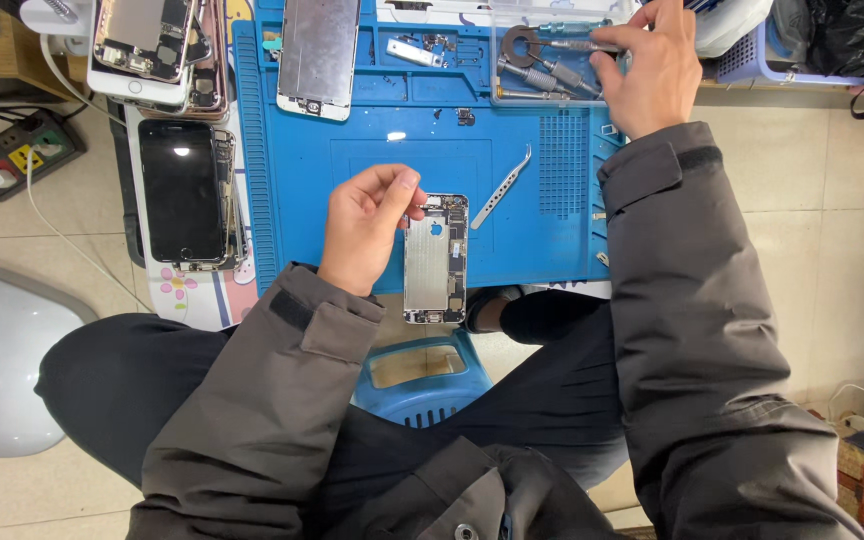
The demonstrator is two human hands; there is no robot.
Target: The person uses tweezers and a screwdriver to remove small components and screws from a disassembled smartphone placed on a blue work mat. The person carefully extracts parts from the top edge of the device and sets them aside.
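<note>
Your left hand (pixel 364 228) pinches the upper left edge of the opened silver phone body with bare circuitry (pixel 435 258), thumb and fingers closed narrowly on it. The phone body lies lengthwise at the near edge of the blue silicone repair mat (pixel 352 150), its lower end hanging past that edge above a blue plastic stool (pixel 422 385). Just right of the phone, a pair of slim metal tweezers (pixel 502 187) lies slanted on the mat, apart from both hands.

Your right hand (pixel 652 70) reaches to the mat's far right corner, over a clear plastic tray of metal tools (pixel 549 60). Its fingertips are closed on a slim metal-shafted tool (pixel 577 45) lying in that tray.

At the far edge of the mat, left of the tray, a detached silver-backed phone screen panel (pixel 319 55) lies face down. Off the mat's left edge, a black-screened phone (pixel 182 190) rests flat, and beyond it sits a stack of stripped phone frames (pixel 157 50). Farther left, on the tiled floor, lies a black power strip with coloured switches (pixel 17 155).
</note>
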